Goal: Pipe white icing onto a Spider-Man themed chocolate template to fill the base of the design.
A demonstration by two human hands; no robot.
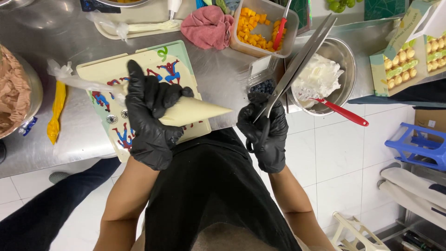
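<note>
Nearest the camera, a black apron is seen, and just above it two black-gloved hands. In the left hand (151, 123) a cream-filled piping bag (186, 111) is clenched around its thick middle, its pointed tip aimed right, over the edge of the steel tabletop (218, 69). The bag is judged soft, light and slippery; it is best gripped at the full body, not the loose twisted tail. In the right hand (265, 135) long scissors (297, 60) are grasped by the handles, blades spread and angled up across a metal bowl of whipped cream (341, 56) with a red spatula (341, 111). Beneath the bag a printed tray (100, 69) is laid flat. Diced orange fruit is held in a tub (288, 44) farther back.
</note>
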